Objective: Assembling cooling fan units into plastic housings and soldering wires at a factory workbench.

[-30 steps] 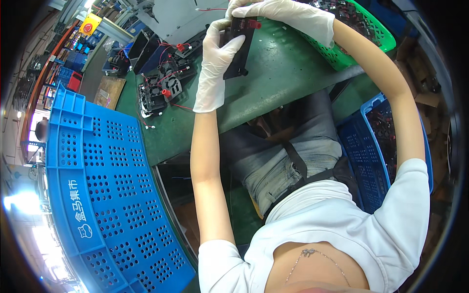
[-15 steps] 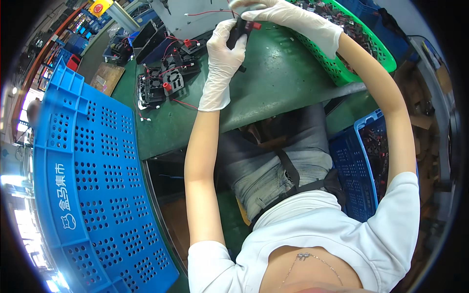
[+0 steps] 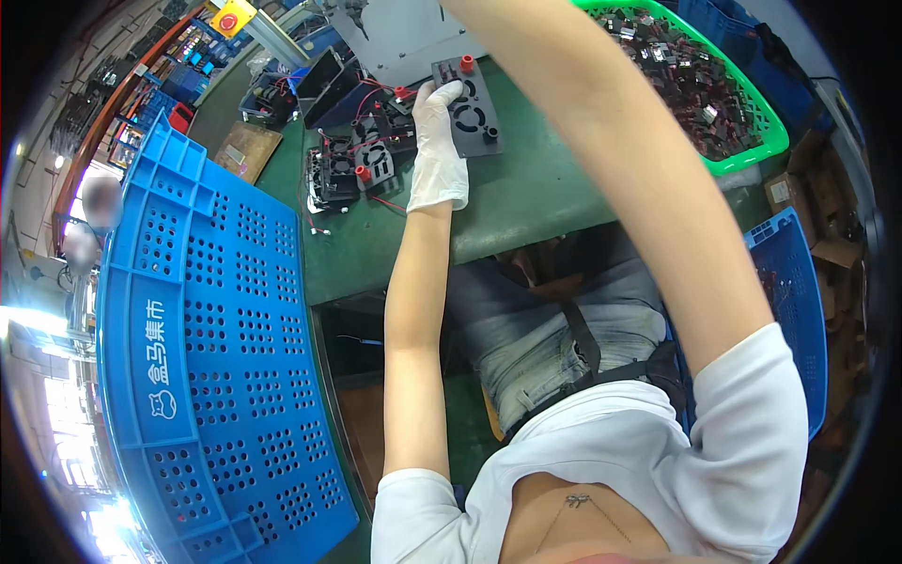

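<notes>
In a white glove, my left hand (image 3: 439,141) grips the left edge of a dark flat panel (image 3: 481,111), its thumb lying on the face. The panel has ring-shaped fan cut-outs, a red terminal post (image 3: 467,63) at the far edge and a black post (image 3: 490,134) at the near one. My right forearm crosses the upper middle and leaves the picture at the top, so that hand is out of sight. Left of my left hand lie several similar black fan units (image 3: 349,164) with thin red wires and red posts.
A green basket (image 3: 772,141) full of small dark parts stands at the right of the green worktop (image 3: 526,193). A large blue perforated crate (image 3: 216,348) is at the left. A grey board (image 3: 404,42) stands at the back. Another blue crate (image 3: 810,338) sits lower right.
My right hand has left the part and gone up out of the picture. The part is now turned with its flat face showing, still in my left hand. The whole view has shifted.
</notes>
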